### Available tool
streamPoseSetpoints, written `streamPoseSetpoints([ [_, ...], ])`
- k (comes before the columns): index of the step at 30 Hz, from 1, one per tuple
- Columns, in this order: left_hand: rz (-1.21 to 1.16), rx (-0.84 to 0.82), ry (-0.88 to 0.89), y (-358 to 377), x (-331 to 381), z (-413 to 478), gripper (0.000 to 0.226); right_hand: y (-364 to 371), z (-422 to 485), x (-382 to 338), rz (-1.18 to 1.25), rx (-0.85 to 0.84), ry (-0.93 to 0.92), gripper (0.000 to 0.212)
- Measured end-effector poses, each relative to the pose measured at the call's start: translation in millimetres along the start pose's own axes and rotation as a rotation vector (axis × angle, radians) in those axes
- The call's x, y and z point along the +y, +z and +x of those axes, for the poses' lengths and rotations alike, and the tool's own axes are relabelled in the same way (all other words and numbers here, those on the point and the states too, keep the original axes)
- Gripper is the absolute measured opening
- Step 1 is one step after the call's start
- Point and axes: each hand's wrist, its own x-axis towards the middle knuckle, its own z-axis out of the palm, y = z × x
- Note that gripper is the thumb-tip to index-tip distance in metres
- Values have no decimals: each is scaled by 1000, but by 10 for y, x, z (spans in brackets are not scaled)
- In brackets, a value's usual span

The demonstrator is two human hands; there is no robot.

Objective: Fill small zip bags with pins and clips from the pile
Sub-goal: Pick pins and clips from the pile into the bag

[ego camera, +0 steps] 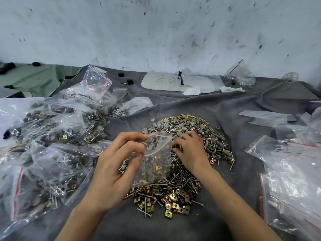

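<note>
**Bag held open over the pile**

Both forearms reach forward from the lower edge, palms turned down. The left hand (114,167) pinches the small zip bag (156,164) at its red-lined mouth between thumb and forefinger, with a grey-capped pin (123,165) tucked under its curled fingers. The bag hangs just right of that hand, over the pile (184,193) of pins and clips.

The right hand (191,150) rests on the pile beside the bag's mouth, fingers bent. The fingertips are hidden by the bag and the heap, so a grip cannot be told.

Filled bags (57,129) lie left of the left hand and empty bags (293,173) right of the right hand, all on the grey cloth surface (199,105).
</note>
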Motion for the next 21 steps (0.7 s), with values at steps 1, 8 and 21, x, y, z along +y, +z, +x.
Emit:
streamPoseSetpoints([
  [1,0,-4,-1,4,5,1,22,9,2,9,1,0,-4,15],
  [8,-3,-27,-1,4,29,-8,22,-292,-60,-152,563,220,102,9],
  [21,-39,-10,11,16,32,-3,22,-787,-138,-442,748,348,-26,10],
])
